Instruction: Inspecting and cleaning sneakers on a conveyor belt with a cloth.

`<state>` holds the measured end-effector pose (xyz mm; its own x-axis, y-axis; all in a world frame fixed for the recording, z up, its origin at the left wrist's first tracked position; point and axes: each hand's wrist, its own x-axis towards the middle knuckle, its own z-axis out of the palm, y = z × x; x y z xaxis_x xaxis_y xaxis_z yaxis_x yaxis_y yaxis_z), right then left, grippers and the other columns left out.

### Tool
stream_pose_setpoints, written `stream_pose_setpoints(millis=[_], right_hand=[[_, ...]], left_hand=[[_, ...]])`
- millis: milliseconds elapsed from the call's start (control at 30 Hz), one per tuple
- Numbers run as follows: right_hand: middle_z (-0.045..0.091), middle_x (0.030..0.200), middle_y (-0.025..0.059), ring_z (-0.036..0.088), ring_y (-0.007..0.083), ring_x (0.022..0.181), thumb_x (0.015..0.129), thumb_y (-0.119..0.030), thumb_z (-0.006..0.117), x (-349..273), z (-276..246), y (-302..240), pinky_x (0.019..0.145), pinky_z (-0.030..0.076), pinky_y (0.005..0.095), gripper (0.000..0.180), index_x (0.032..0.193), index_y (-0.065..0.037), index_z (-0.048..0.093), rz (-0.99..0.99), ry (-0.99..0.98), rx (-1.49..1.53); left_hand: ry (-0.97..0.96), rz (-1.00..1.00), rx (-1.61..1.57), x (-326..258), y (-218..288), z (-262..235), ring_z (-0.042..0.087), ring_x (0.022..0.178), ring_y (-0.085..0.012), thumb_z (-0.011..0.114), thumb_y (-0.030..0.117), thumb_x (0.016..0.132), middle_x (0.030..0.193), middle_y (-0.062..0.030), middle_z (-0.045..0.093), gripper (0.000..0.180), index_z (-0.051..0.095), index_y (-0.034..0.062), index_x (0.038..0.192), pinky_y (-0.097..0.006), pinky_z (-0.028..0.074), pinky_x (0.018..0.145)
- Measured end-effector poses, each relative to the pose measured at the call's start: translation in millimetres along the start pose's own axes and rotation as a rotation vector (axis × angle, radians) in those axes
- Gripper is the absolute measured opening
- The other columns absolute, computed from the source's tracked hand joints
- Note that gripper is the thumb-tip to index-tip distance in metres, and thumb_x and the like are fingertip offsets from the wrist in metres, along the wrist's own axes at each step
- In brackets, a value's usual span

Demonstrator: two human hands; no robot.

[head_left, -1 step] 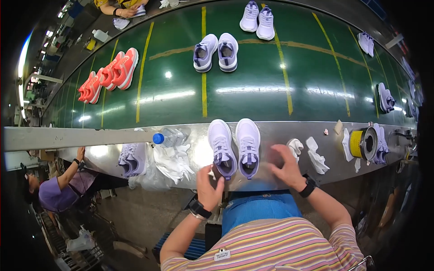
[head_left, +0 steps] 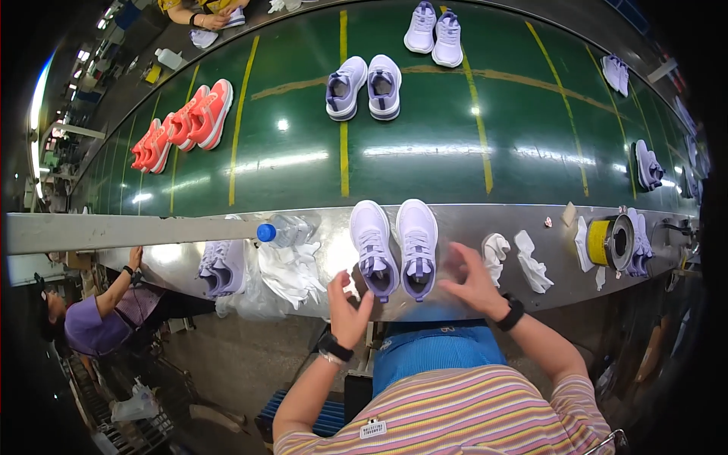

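Left hand (head_left: 349, 317) and right hand (head_left: 479, 287) are flanking the lilac shoes (head_left: 418, 231) mid-frame, fingers parted, seemingly empty, probably at a handling step, any grip needing inward closing.

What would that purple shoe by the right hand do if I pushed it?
The purple shoe probably won't roll or tip easily, because it stands upright and flat. Its laced upper looks like fabric, so it might squish a little. It could slide on the shiny metal table.

Eleven o'clock: co-worker (head_left: 203, 17) cut by top edge. Three o'clock rim: pale shapes (head_left: 695, 155) too small, smeared. Five o'clock: striped shirt (head_left: 455, 406) running off bottom. Centre shoes (head_left: 371, 227): toe interiors hidden
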<state>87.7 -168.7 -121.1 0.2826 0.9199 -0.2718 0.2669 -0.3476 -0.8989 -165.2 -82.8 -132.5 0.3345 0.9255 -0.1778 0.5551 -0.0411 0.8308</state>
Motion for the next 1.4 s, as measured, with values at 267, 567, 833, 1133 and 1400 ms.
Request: stream_pose_setpoints(millis=[267, 567, 833, 1133, 1400], right_hand=[[0.054, 0.103, 0.0063, 0.052, 0.0163, 0.097, 0.07, 0.001, 0.059, 33.0, 47.3, 32.6, 0.085, 0.042, 0.0282, 0.063, 0.129, 0.001, 0.035, 0.305, 0.015, 0.581], [0.055, 0.103, 0.0029, 0.054, 0.0146, 0.095, 0.076, 0.005, 0.051, 3.7, 31.1, 28.2, 0.083, 0.044, 0.0274, 0.041, 0.115, -0.006, 0.049, 0.6, -0.093, 0.876], [0.06, 0.092, 0.0048, 0.06, 0.0156, 0.08, 0.076, 0.004, 0.051, -11.3, 35.3, 46.1, 0.07, 0.049, 0.0278, 0.026, 0.101, -0.002, 0.056, 0.62, -0.087, 0.936], [0.06, 0.101, 0.0091, 0.061, 0.0182, 0.088, 0.081, 0.001, 0.053, -20.7, 40.0, 48.7, 0.076, 0.051, 0.0307, 0.031, 0.111, 0.001, 0.053, 0.592, -0.074, 1.001], [0.059, 0.098, 0.0046, 0.058, 0.0144, 0.087, 0.079, -0.002, 0.053, -25.5, 41.8, 33.5, 0.075, 0.047, 0.028, 0.028, 0.107, -0.004, 0.055, 0.603, -0.037, 0.965]], left_hand=[[-0.263, -0.615, -0.741, 44.4, -26.0, 15.6, 0.056, 0.084, -0.0163, 0.048, -0.005, 0.073, 0.09, -0.0064, 0.058, 0.028, 0.054, -0.002, 0.1, -0.029, 0.046, 0.075], [-0.259, -0.789, -0.883, 23.0, -15.6, 3.0, 0.056, 0.058, -0.0141, 0.047, -0.003, 0.069, 0.076, -0.0068, 0.059, 0.029, 0.056, 0.0019, 0.096, -0.026, 0.042, 0.042], [-0.36, -0.79, -0.903, 10.1, -32.2, 0.0, 0.058, 0.07, -0.0172, 0.05, -0.003, 0.069, 0.084, -0.0088, 0.06, 0.033, 0.055, 0.0012, 0.101, -0.028, 0.048, 0.059], [-0.279, -0.72, -0.895, 3.4, -24.0, 2.8, 0.058, 0.083, -0.0174, 0.05, -0.003, 0.071, 0.093, -0.0084, 0.06, 0.04, 0.052, 0.0027, 0.111, -0.029, 0.048, 0.07], [-0.218, -0.318, -0.308, 22.8, -61.4, -4.3, 0.05, 0.106, -0.0211, 0.049, -0.002, 0.075, 0.117, -0.0147, 0.051, 0.055, 0.034, -0.0046, 0.128, -0.029, 0.039, 0.09]])
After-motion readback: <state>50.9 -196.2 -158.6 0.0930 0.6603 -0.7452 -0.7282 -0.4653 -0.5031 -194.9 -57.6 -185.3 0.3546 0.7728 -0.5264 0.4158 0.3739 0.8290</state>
